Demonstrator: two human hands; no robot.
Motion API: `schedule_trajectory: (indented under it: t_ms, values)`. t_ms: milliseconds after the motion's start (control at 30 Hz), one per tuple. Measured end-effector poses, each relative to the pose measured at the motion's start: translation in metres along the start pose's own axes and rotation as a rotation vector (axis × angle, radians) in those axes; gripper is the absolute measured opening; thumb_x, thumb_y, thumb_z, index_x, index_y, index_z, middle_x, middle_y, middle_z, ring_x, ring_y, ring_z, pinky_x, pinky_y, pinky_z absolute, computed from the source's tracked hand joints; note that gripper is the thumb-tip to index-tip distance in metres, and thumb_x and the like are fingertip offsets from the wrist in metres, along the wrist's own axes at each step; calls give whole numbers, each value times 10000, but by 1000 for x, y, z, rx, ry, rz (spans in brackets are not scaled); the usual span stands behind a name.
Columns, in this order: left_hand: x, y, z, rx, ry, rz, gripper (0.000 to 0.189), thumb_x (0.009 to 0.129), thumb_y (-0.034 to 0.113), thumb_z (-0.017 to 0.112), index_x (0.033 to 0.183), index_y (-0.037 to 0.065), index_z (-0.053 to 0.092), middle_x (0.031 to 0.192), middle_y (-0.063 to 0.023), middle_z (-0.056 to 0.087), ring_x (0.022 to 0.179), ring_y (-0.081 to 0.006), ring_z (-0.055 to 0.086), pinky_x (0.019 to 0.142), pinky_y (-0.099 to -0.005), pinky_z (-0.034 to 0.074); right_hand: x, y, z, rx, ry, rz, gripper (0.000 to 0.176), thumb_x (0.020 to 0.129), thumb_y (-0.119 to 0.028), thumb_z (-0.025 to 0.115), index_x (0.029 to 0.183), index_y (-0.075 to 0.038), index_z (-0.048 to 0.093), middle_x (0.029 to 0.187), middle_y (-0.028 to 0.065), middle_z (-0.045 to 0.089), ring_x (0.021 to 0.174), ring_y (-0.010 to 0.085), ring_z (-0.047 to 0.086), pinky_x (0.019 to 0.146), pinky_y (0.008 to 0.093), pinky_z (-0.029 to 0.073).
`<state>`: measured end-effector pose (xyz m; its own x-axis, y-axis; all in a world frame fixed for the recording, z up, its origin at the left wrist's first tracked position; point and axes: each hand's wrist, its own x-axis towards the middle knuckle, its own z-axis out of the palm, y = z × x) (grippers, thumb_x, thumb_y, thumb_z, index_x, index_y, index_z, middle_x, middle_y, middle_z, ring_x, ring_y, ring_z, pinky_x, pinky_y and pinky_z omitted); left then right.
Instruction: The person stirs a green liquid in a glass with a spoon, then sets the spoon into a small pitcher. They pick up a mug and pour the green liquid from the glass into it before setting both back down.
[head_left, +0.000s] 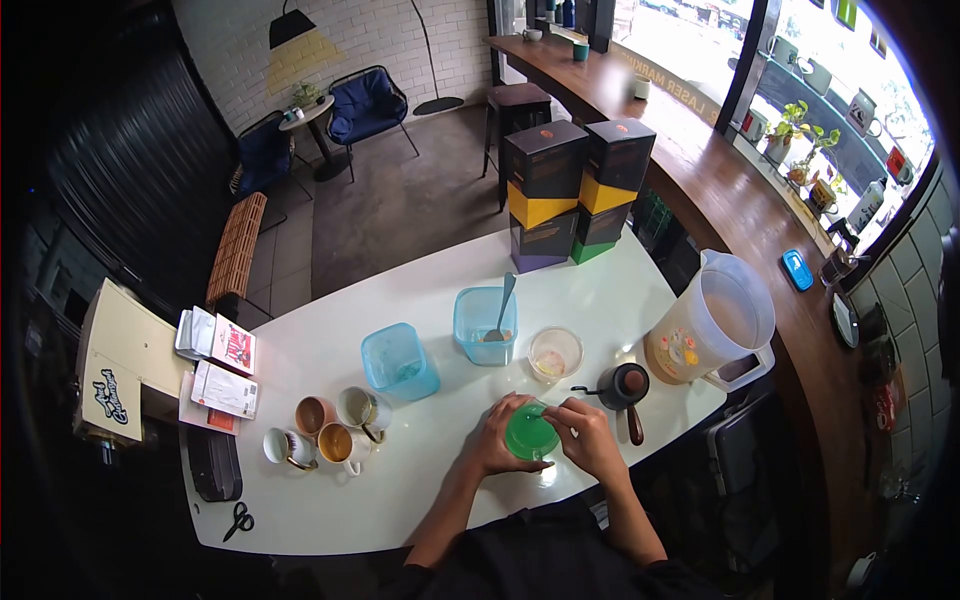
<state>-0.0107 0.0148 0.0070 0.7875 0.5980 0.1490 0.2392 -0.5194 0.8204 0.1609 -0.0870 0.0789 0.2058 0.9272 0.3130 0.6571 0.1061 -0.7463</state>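
Note:
A round cup (531, 434), bright green inside, stands on the white table in front of me. My left hand (496, 437) is wrapped round its left side, thumb along the near edge. At the cup's right rim, my right hand (588, 437) has its fingers pinched together; whatever they hold, if anything, is too small to make out. Just beyond are a clear round tub (556, 354) with a little residue and a blue plastic container (474, 318) with a spoon (505, 300) leaning in it. A small dark pot (624, 388) with a brown handle sits right of my right hand.
A second blue container (398, 364) and several mugs (338, 441) stand to the left. A large pitcher (690, 335) of brownish liquid is at the right. Stacked black boxes (545, 165) rise at the far edge. Scissors (239, 521) and packets (224, 388) lie far left.

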Motion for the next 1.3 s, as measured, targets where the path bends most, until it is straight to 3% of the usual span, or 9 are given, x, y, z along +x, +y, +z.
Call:
schedule_trajectory:
  t_ms: [67, 200, 300, 533, 900, 1000, 1100, 1300]
  values:
    - [0, -1, 0, 0, -1, 2, 1114, 508, 578, 920, 1401, 92, 462, 1436, -141, 504, 1401, -406, 403, 1168, -525, 338, 0, -4, -4, 76, 62, 14, 137, 858, 12, 697, 985, -14, 745, 788, 118, 659, 651, 252, 642, 596, 339, 496]
    - [0, 6, -2, 15, -9, -28, 1117, 509, 582, 920, 1401, 95, 458, 1437, -136, 504, 1402, -411, 401, 1165, -527, 341, -2, -8, -16, 136, 90, 51, 150, 856, 11, 686, 995, -15, 735, 789, 128, 644, 657, 253, 638, 604, 349, 489]
    - [0, 2, -1, 13, -2, -20, 1113, 510, 580, 920, 1398, 95, 457, 1431, -135, 508, 1397, -414, 406, 1164, -529, 342, -4, -8, -22, 173, 139, 34, 109, 868, 21, 677, 963, 20, 729, 766, 105, 645, 626, 175, 600, 586, 298, 466]
    - [0, 2, 0, 20, 3, 13, 1075, 524, 559, 917, 1381, 89, 469, 1410, -132, 521, 1381, -410, 423, 1167, -523, 341, -15, 0, -36, 244, 235, 89, 99, 882, -2, 666, 950, 22, 733, 747, 95, 659, 620, 161, 611, 602, 298, 465]
    - [1, 7, -1, -11, 16, 12, 1030, 526, 533, 918, 1350, 87, 492, 1363, -130, 548, 1347, -404, 457, 1170, -515, 342, -40, 24, -30, 416, 141, 224, 125, 925, -35, 642, 984, 24, 736, 773, 82, 652, 673, 137, 612, 624, 282, 454]
    - [2, 9, -2, -40, 26, 3, 1012, 527, 527, 919, 1340, 93, 499, 1351, -128, 555, 1346, -400, 459, 1170, -515, 342, -44, 27, -27, 429, 139, 210, 164, 984, -58, 608, 1002, 56, 725, 820, 59, 654, 685, 94, 584, 617, 233, 467]
    - [2, 9, -2, -40, 31, 14, 997, 532, 518, 919, 1335, 99, 502, 1347, -124, 559, 1346, -397, 460, 1168, -514, 345, -46, 28, -25, 497, 194, 260, 145, 969, -65, 624, 1001, 25, 733, 792, 58, 668, 663, 103, 592, 610, 255, 462]
    - [1, 6, 0, -47, 24, 15, 1017, 529, 523, 929, 1351, 109, 495, 1357, -113, 556, 1357, -395, 451, 1160, -515, 352, -49, 33, -28, 727, 347, 388, 188, 997, -83, 595, 1005, 67, 709, 761, 68, 669, 647, 110, 597, 613, 249, 474]
